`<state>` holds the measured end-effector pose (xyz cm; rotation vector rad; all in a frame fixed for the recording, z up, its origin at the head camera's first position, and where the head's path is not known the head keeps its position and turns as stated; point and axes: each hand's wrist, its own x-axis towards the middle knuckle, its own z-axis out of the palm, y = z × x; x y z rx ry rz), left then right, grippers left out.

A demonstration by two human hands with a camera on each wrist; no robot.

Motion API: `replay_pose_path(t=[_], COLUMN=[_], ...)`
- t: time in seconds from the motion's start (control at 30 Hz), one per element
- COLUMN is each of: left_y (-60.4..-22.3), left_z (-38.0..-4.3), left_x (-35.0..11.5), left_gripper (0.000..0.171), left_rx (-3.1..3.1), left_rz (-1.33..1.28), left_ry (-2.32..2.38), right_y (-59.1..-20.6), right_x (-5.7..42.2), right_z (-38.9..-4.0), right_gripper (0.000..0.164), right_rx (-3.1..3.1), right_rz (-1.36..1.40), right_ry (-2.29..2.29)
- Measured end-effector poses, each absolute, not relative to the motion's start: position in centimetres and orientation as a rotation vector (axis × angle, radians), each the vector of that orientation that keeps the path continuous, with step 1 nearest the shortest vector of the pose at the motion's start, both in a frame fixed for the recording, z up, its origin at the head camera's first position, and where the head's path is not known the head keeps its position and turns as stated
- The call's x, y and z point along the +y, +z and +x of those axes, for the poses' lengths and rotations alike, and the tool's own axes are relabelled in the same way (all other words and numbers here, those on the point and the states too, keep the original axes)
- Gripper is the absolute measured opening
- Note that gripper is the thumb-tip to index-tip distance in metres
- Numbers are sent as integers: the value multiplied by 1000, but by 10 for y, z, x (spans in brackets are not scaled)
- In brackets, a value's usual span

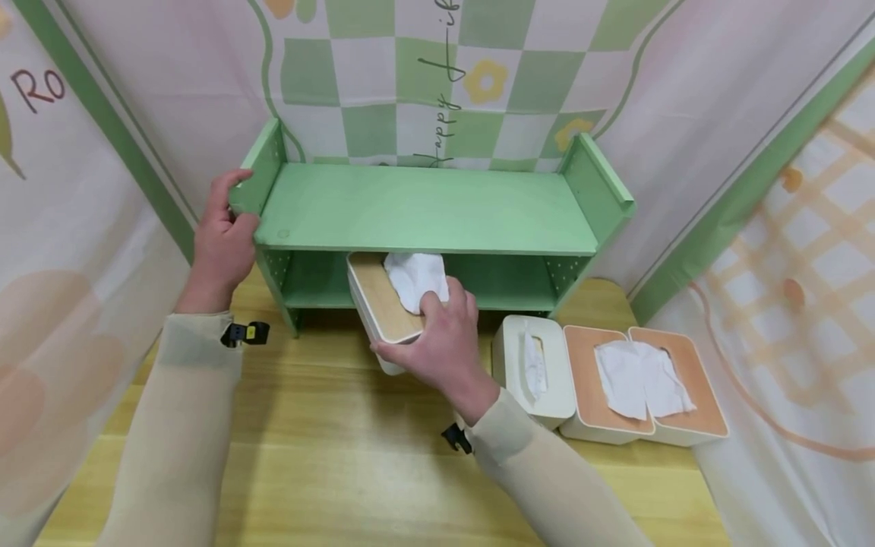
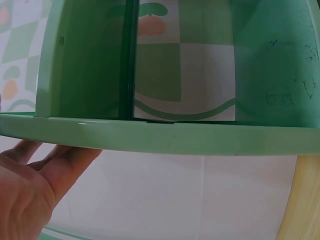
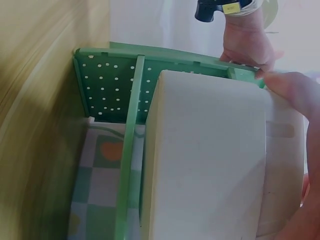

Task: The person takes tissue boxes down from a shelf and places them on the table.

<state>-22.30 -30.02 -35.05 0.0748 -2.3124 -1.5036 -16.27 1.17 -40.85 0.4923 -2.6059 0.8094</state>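
A green two-level shelf (image 1: 424,209) stands on the wooden surface. My left hand (image 1: 222,247) grips its left side panel (image 2: 170,136) near the upper front corner; in the left wrist view the fingers (image 2: 72,165) lie against the panel's outer face. My right hand (image 1: 447,338) holds a white tissue box (image 1: 383,304) with a wood-coloured lid, thumb and fingers across its near end. White tissue (image 1: 413,277) sticks out of the lid. The box's far end is at the opening between the two boards, above the lower board (image 3: 130,150) in the right wrist view.
To the right of the shelf, a white tissue box (image 1: 547,330) stands beside two orange-topped tissue boxes (image 1: 588,346), all in a row on the wooden surface (image 1: 328,456). Patterned curtains (image 1: 424,76) hang behind and on both sides.
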Motion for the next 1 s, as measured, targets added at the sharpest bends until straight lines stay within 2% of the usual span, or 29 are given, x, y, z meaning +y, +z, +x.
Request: replay_pose_path(t=[0.5,1.0], left_y=[-349,-349], left_z=[-222,-221], left_x=[-300,-299], left_gripper=[57,58], left_rx=[-2326,-2333], left_rz=[90,94], left_ry=[-1448,-1431], right_y=[-408,-414], right_x=[24,44], right_z=[-141,-119], right_gripper=[74,81], right_rx=[-2595,-2480], right_rz=[447,530], right_ry=[865,773])
